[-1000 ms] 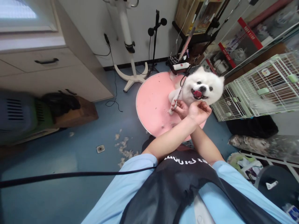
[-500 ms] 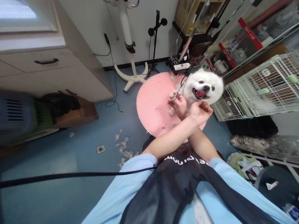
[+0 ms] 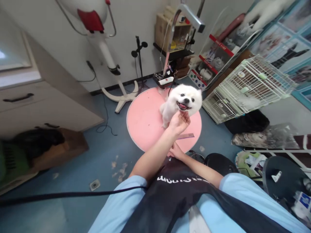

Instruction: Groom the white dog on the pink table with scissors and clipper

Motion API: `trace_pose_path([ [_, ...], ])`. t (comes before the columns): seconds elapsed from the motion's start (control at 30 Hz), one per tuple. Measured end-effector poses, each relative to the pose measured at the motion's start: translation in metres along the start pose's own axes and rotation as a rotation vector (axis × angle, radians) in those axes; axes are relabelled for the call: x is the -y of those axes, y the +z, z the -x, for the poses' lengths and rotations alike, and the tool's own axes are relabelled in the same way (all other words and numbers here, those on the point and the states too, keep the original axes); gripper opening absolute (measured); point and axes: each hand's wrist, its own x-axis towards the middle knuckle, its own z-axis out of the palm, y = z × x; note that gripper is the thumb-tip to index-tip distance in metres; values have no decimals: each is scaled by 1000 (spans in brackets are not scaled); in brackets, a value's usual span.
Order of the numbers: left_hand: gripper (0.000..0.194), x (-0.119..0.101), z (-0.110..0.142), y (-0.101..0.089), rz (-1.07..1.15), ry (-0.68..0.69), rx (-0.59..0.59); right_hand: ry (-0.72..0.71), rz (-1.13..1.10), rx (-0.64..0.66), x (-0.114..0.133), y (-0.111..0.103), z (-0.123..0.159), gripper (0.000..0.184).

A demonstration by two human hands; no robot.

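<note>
A fluffy white dog (image 3: 186,94) sits on the round pink table (image 3: 143,119) with its mouth open, facing me. My left hand (image 3: 180,121) is under its chin, palm up and fingers loosely extended. Behind my left forearm, low at the table's front edge, my right hand (image 3: 175,150) is partly hidden. Its fingers look curled, and what they hold does not show. A flat comb (image 3: 186,136) with a purple edge lies on the table just beyond it.
A small black tray holding scissors (image 3: 159,76) and a white bottle (image 3: 166,80) stands behind the table. To the right is a wire cage (image 3: 247,87). The white-legged stand (image 3: 123,100) is on the left. Fur clippings (image 3: 121,171) lie on the floor.
My right hand has come down from beside the dog toward me, and the scissors it held no longer show. My left hand stays under the chin. The view has shifted, and the comb now shows.
</note>
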Motion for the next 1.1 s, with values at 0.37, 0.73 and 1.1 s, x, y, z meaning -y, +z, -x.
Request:
trace_pose_path([
  [0.37, 23, 17, -6, 28, 3, 119, -116, -208, -201, -256, 71, -78, -27, 42],
  [0.73, 21, 36, 3, 30, -15, 196, -114, -201, -130, -52, 74, -136, -22, 43],
  [1.1, 19, 39, -1, 20, 9, 223, -105, -192, -11, 96, 82, -172, -32, 44],
])
